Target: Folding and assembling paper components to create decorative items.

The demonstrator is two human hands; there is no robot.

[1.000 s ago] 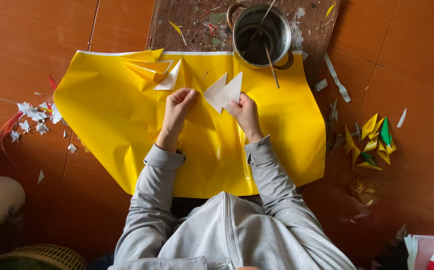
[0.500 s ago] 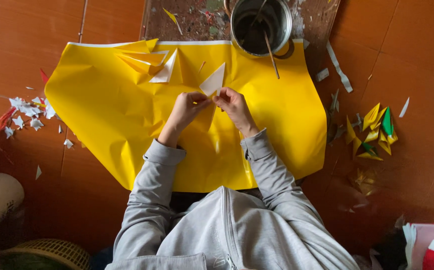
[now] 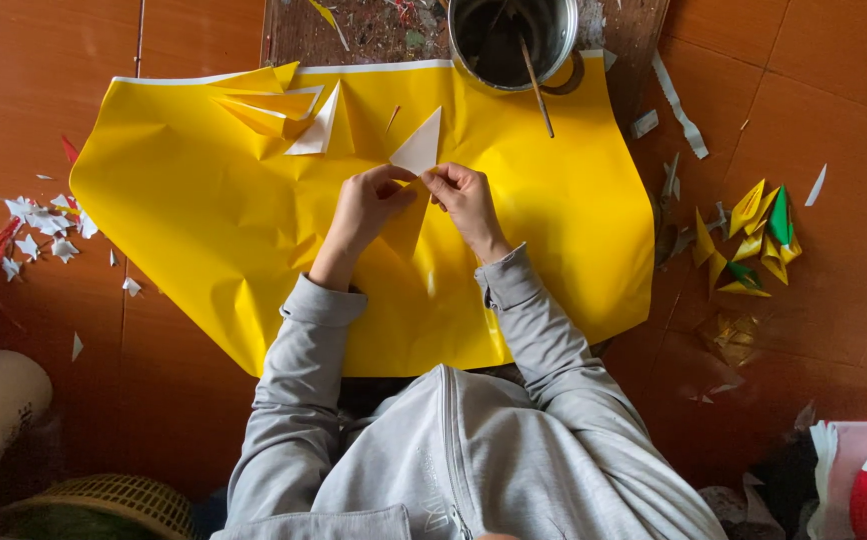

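A large yellow sheet (image 3: 204, 230) lies spread on the reddish tiled floor. Over its middle, my left hand (image 3: 366, 205) and my right hand (image 3: 466, 198) pinch a small folded paper piece (image 3: 420, 150) between them, white side up, with its point toward the far edge. The fingertips of both hands meet at its lower end. More folded yellow and white pieces (image 3: 279, 108) rest on the sheet at the upper left. Grey sleeves cover both arms.
A metal pot (image 3: 514, 40) with a stick in it stands at the sheet's far edge. Folded yellow and green pieces (image 3: 754, 235) lie to the right, white paper scraps (image 3: 39, 225) to the left. A woven basket (image 3: 104, 500) sits at the lower left.
The white piece was held spread open between my hands; it is now folded narrower, and both hands have come together on it, nearer my body.
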